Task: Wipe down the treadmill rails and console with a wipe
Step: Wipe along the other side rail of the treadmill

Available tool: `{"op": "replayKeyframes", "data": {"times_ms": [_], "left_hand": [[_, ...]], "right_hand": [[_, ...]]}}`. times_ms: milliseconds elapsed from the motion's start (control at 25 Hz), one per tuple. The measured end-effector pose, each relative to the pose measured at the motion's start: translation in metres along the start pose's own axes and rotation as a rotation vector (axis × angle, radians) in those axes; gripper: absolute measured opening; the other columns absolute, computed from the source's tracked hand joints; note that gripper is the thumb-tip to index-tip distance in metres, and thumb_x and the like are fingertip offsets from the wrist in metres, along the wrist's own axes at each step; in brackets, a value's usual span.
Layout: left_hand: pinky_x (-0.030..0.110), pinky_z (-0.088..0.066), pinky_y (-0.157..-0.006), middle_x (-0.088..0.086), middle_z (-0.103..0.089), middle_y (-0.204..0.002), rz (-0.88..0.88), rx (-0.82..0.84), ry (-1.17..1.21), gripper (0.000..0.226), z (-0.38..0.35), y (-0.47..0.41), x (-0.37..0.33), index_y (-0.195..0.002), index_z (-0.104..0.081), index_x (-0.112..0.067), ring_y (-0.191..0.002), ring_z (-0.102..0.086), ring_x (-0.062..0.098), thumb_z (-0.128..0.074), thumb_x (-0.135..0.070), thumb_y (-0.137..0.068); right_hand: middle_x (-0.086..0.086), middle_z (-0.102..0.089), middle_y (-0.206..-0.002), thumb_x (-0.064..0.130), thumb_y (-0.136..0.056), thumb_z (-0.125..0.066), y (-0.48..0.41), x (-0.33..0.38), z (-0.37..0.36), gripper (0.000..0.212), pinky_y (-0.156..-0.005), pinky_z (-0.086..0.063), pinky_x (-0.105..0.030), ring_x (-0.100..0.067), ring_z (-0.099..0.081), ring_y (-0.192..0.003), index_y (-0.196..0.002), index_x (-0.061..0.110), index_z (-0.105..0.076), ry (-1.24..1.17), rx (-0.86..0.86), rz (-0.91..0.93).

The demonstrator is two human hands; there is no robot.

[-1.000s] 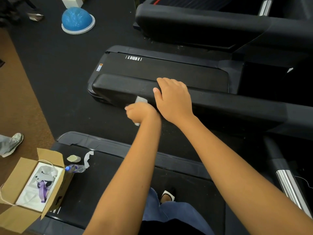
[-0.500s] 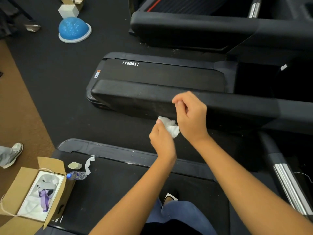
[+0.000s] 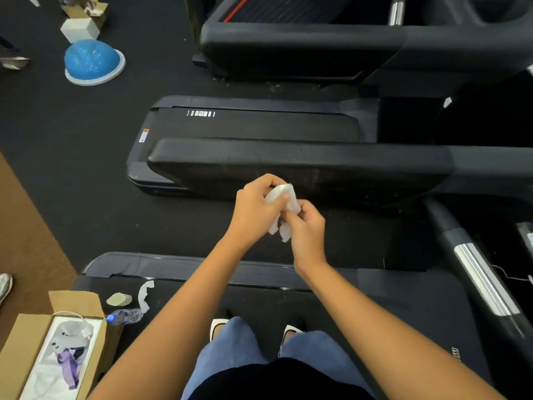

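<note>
A crumpled white wipe (image 3: pixel 284 209) is held between both my hands, just in front of the wide black treadmill rail (image 3: pixel 288 160) that runs left to right. My left hand (image 3: pixel 256 207) grips the wipe's upper part with curled fingers. My right hand (image 3: pixel 307 232) pinches its lower part from the right. Neither hand touches the rail. A second black rail (image 3: pixel 302 47) of another treadmill lies farther back. The console is out of view.
I stand on a treadmill belt (image 3: pixel 259 301) with a water bottle (image 3: pixel 124 316) and paper scraps at its left end. An open cardboard box (image 3: pixel 54 350) sits at lower left. A blue dome (image 3: pixel 92 60) rests on the floor. A chrome upright (image 3: pixel 484 281) slants at right.
My left hand left the rail's side with the wipe and my right hand lifted off the rail top. Both hands came together in front of the rail and now work the wipe between them.
</note>
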State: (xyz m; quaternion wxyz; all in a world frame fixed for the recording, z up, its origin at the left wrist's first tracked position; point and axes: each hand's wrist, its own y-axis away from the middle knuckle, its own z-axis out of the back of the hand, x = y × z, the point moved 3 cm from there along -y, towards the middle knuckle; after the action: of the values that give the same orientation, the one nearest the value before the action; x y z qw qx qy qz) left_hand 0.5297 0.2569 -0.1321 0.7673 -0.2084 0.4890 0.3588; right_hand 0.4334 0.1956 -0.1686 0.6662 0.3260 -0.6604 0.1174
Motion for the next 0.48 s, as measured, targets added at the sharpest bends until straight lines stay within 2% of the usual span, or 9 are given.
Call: {"op": "replayKeyframes", "data": {"times_ms": [120, 200, 280, 360, 400, 480], "left_hand": [[0.014, -0.052, -0.065, -0.008, -0.068, -0.079, -0.069, -0.011, -0.042, 0.007, 0.031, -0.01, 0.004, -0.09, -0.067, -0.02, -0.072, -0.064, 0.001, -0.07, -0.019, -0.084], [0.013, -0.051, -0.067, -0.009, -0.068, -0.08, -0.147, 0.051, -0.102, 0.011, 0.051, -0.016, 0.005, -0.096, -0.067, -0.021, -0.072, -0.064, 0.003, -0.068, -0.017, -0.085], [0.012, -0.048, -0.071, -0.01, -0.068, -0.083, -0.306, 0.032, -0.191, 0.015, 0.077, -0.026, 0.002, -0.099, -0.068, -0.019, -0.074, -0.062, 0.003, -0.064, -0.012, -0.087], [0.015, -0.045, -0.077, -0.009, -0.068, -0.091, -0.436, -0.03, -0.287, 0.015, 0.1, -0.041, -0.003, -0.101, -0.068, -0.019, -0.082, -0.06, 0.004, -0.06, -0.014, -0.089], [0.018, -0.043, -0.081, -0.007, -0.067, -0.097, -0.481, -0.025, -0.357, 0.016, 0.109, -0.052, -0.004, -0.104, -0.067, -0.02, -0.09, -0.058, 0.008, -0.058, -0.018, -0.09], [0.026, -0.039, -0.091, -0.002, -0.062, -0.114, -0.547, 0.04, -0.546, 0.025, 0.111, -0.076, -0.003, -0.115, -0.063, -0.019, -0.109, -0.052, 0.018, -0.053, -0.024, -0.093]], "right_hand": [[-0.007, -0.06, -0.073, 0.0, -0.082, -0.063, 0.0, 0.005, -0.01, 0.01, -0.059, -0.05, -0.024, -0.015, -0.059, -0.07, -0.076, 0.004, -0.056, -0.121, -0.101, 0.002], [-0.008, -0.053, -0.069, -0.007, -0.078, -0.057, 0.003, 0.006, -0.021, 0.011, -0.057, -0.045, -0.026, -0.019, -0.052, -0.068, -0.071, -0.002, -0.051, -0.174, -0.271, -0.003], [-0.008, -0.049, -0.07, -0.01, -0.076, -0.048, 0.008, 0.001, -0.028, 0.007, -0.056, -0.04, -0.029, -0.022, -0.047, -0.071, -0.074, -0.005, -0.052, -0.252, -0.516, -0.033], [-0.005, -0.057, -0.081, -0.013, -0.079, -0.041, 0.011, -0.001, -0.03, 0.022, -0.06, -0.05, -0.027, -0.022, -0.056, -0.076, -0.086, 0.003, -0.055, -0.384, -0.748, -0.026], [-0.005, -0.061, -0.092, -0.012, -0.084, -0.039, 0.01, -0.001, -0.036, 0.027, -0.068, -0.055, -0.028, -0.02, -0.062, -0.084, -0.099, 0.004, -0.056, -0.492, -0.825, -0.002], [-0.005, -0.061, -0.108, -0.005, -0.093, -0.04, -0.008, 0.001, -0.055, 0.035, -0.087, -0.053, -0.033, -0.02, -0.062, -0.1, -0.124, 0.006, -0.052, -0.608, -0.88, 0.033]]}}
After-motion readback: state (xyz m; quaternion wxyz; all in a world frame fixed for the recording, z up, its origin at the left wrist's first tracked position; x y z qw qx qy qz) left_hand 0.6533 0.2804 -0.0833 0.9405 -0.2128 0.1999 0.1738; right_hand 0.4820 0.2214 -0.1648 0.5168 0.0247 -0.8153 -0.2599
